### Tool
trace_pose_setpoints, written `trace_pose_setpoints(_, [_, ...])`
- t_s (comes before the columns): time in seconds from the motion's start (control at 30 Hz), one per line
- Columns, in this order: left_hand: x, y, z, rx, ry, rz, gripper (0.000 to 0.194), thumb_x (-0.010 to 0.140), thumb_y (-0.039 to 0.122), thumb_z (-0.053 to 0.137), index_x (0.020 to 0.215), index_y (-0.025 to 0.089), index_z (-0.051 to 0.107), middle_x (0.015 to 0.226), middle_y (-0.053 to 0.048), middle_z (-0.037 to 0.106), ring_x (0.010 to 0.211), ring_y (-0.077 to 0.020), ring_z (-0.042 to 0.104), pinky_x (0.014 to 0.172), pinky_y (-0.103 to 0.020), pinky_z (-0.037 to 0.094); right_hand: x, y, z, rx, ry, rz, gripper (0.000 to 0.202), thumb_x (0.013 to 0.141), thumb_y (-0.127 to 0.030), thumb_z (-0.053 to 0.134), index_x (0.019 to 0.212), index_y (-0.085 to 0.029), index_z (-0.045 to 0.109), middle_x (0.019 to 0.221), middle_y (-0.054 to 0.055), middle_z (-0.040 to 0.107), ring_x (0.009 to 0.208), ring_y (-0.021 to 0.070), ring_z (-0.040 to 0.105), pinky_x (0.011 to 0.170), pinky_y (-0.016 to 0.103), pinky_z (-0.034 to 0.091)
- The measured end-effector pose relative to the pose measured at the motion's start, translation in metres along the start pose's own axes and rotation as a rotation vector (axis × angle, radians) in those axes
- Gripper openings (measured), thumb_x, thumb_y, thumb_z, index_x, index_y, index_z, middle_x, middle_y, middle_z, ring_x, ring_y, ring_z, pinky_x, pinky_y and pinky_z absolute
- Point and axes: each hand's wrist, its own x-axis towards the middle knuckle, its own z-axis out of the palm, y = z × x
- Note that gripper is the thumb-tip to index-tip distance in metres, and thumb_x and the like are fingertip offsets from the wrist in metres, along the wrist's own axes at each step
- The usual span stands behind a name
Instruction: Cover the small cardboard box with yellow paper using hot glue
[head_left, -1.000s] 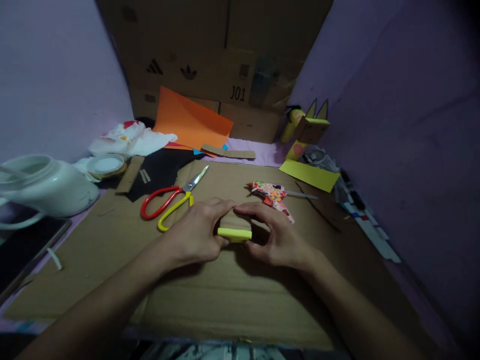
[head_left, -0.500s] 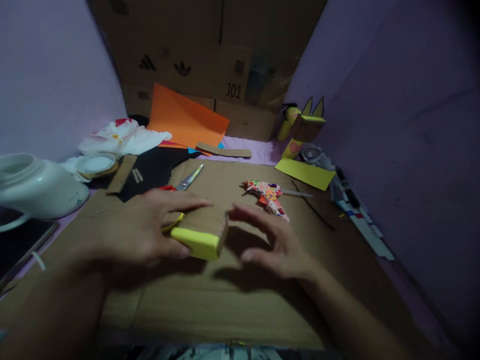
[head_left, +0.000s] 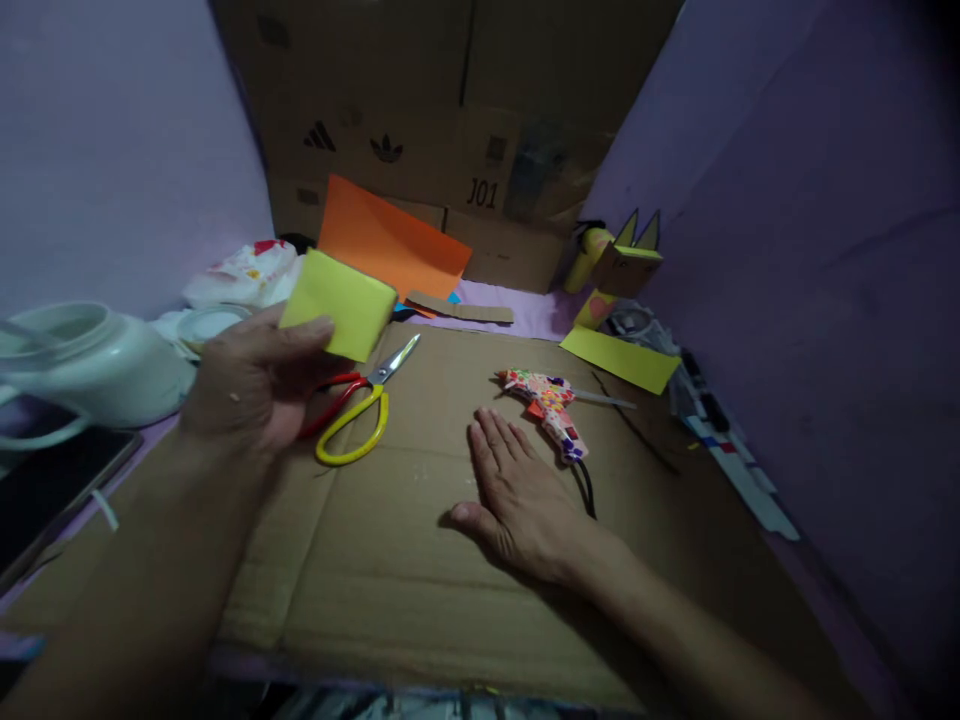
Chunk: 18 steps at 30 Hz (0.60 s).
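My left hand (head_left: pixel 259 375) grips a small cardboard box covered in yellow paper (head_left: pixel 337 305), raised above the work surface with its flat yellow face turned toward me. Flat on the cardboard sheet (head_left: pixel 390 570) lies my right hand (head_left: pixel 517 495), palm down, fingers stretched and thumb apart. Just beyond its fingers rests a floral-patterned glue gun (head_left: pixel 551 405), a glue stick poking out of its back and a black cord trailing down. Scissors (head_left: pixel 367 395) with one red and one yellow handle lie beside my left hand, blades partly apart.
At the left stand a white teapot (head_left: pixel 112 360) and a dark flat device (head_left: pixel 67 480). Orange paper (head_left: pixel 397 240) leans at the back near a cardboard strip (head_left: pixel 465 310). A yellow paper strip (head_left: pixel 622 360) and an eared cardboard figure (head_left: pixel 630 270) are at the right.
My left hand has lifted the yellow-covered box up and left, turning its yellow face toward me. My right hand has moved from beside the box down flat onto the cardboard. The scissors are now uncovered.
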Motion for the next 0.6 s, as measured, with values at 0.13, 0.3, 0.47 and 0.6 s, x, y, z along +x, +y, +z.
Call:
trace_pose_setpoints(0.13, [0.002,-0.011,0.002,0.036,-0.058,-0.043,0.023,0.059,0.013,0.069,0.082,0.015,0.065,0.076,-0.001,0.068,0.066,-0.0135,0.061,0.058,-0.022,0.050,-0.012,-0.008,-0.006,0.057,-0.078,-0.149,0.088,0.080,-0.063,0.041,0.137,0.002,0.026,0.143,0.028,0.019,0.135,0.0350,0.014,0.107,0.054,0.020])
trace_pose_setpoints(0.3, [0.003,-0.024,0.008,0.107,-0.059,-0.071,0.043,0.052,0.016,0.075,0.093,0.013,0.064,0.074,-0.001,0.068,0.063,-0.0126,0.061,0.056,-0.020,0.049,-0.025,-0.022,-0.020,0.298,-0.199,-0.392,0.070,0.084,-0.054,0.044,0.138,-0.011,0.032,0.143,0.018,0.030,0.133,0.0283,0.025,0.109,0.048,0.016])
trace_pose_setpoints(0.47, [0.003,-0.032,0.009,0.095,-0.064,-0.051,0.052,0.047,0.013,0.077,0.098,0.012,0.064,0.080,-0.002,0.070,0.072,-0.0161,0.064,0.065,-0.022,0.051,-0.026,-0.019,-0.013,0.813,-0.079,-0.496,0.046,0.093,-0.044,0.028,0.093,-0.024,0.069,0.082,0.002,0.074,0.088,0.0151,0.068,0.083,0.027,0.049])
trace_pose_setpoints(0.6, [0.002,-0.037,0.007,0.099,-0.090,-0.026,0.053,0.051,0.013,0.076,0.103,0.013,0.064,0.093,-0.005,0.070,0.086,-0.0202,0.064,0.071,-0.024,0.052,-0.023,-0.009,-0.003,0.586,0.346,0.049,0.044,0.086,-0.047,0.043,0.114,-0.017,0.060,0.122,0.016,0.059,0.120,0.0297,0.047,0.097,0.051,0.037])
